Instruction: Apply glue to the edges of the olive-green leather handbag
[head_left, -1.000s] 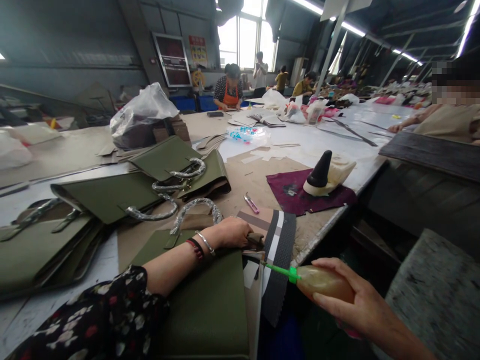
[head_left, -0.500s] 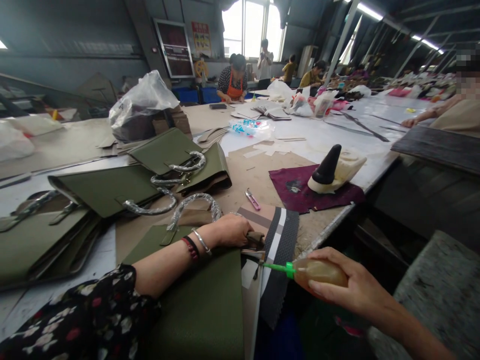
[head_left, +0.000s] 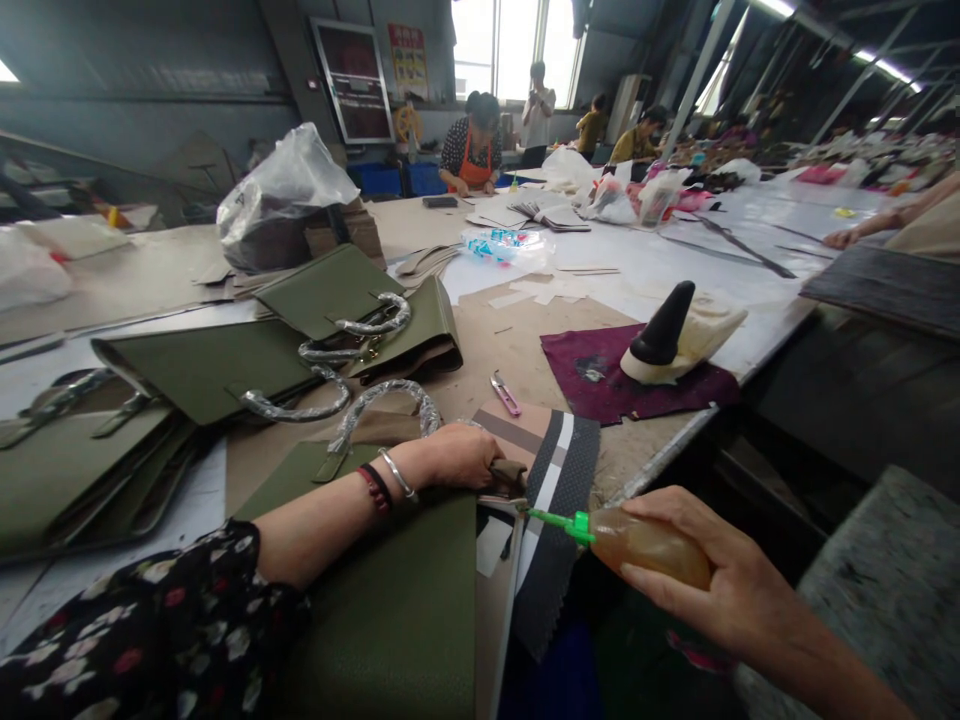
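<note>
Count from the glue bottle (head_left: 649,545), the only one on the worktop (head_left: 675,290). Left of it, one olive bag (head_left: 390,600); beyond that, three more olive bags (head_left: 210,370) stacked up, though the pile at the far left is hard to separate. Past the bottle: one pink cutter (head_left: 505,394), one maroon cloth (head_left: 600,375), one black cone (head_left: 664,325). Far behind, four people (head_left: 472,150).

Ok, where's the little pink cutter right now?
In the head view the pink cutter lies on the brown paper mid-table, just beyond the left hand, between the wrapped bag handle and the purple cloth.
</note>
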